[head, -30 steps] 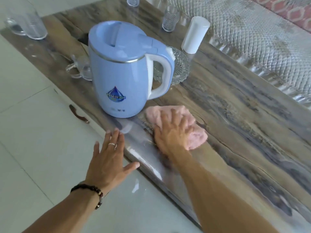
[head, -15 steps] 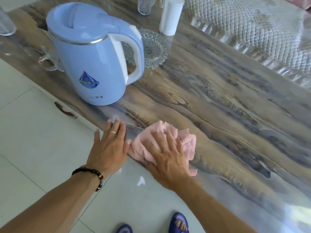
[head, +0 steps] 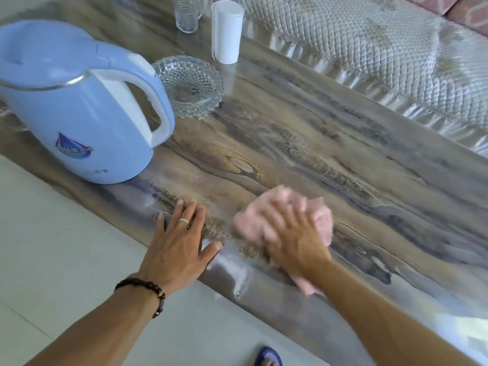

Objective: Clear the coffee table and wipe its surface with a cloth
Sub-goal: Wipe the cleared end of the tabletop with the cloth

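Observation:
A pink cloth point(head: 250, 220) lies bunched on the glossy wood-grain coffee table point(head: 330, 159), near its front edge. My right hand point(head: 295, 239) presses flat on top of the cloth with fingers spread; it is blurred by motion. My left hand point(head: 179, 241) rests flat on the table's front edge just left of the cloth, fingers straight, holding nothing. A ring and a bead bracelet are on that hand and wrist.
A blue electric kettle point(head: 79, 109) stands at the left. Behind it sit a cut-glass dish point(head: 190, 85), a white cylinder point(head: 227, 33) and a ribbed glass point(head: 186, 15). A quilted sofa cover point(head: 369, 48) borders the far side. Pale floor tiles point(head: 66, 247) lie in front.
The cloth and my right hand slid from beside the kettle toward the near edge, then rightward along the table. My left hand moved onto the table edge. The view shifted right.

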Demonstrator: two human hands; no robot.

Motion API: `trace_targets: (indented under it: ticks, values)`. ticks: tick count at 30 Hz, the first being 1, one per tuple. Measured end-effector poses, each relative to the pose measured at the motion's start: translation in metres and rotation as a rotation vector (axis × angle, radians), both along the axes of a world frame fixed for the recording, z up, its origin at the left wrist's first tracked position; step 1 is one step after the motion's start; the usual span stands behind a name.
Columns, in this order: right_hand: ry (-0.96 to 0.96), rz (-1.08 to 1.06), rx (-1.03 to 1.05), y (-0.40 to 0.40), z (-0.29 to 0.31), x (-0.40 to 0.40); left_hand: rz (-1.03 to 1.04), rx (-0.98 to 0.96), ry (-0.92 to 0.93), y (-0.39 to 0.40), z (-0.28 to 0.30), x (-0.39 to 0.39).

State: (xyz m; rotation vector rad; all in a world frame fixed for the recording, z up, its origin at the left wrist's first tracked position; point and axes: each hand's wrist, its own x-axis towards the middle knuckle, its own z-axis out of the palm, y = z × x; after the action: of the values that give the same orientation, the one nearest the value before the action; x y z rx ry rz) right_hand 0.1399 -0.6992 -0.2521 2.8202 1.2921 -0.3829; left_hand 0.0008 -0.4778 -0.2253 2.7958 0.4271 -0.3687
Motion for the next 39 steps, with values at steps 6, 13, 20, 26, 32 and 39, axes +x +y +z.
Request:
trace_targets:
  ticks: [6,13,20,26,32,39]
  values:
    - [0.009,-0.298,0.015,0.062,0.008,0.030,0.090,-0.030,0.046,-0.019,-0.001,0.028]
    - [0.024,-0.316,-0.012,0.012,0.018,0.137,0.055,-0.064,0.222,-0.037,-0.002,0.051]
    - [0.092,0.069,-0.002,0.022,0.012,0.045,0.082,-0.069,0.240,-0.037,-0.006,0.051]
    - [0.055,-0.481,0.007,-0.017,0.016,0.106,0.144,0.051,0.090,-0.050,-0.006,0.038]
    - [0.004,0.162,-0.028,-0.006,0.002,-0.057,0.175,0.050,-0.035,-0.064,-0.010,-0.030]
    - [-0.040,-0.335,-0.091,-0.012,0.007,-0.015,0.083,0.023,0.013,-0.058,-0.011,-0.055]
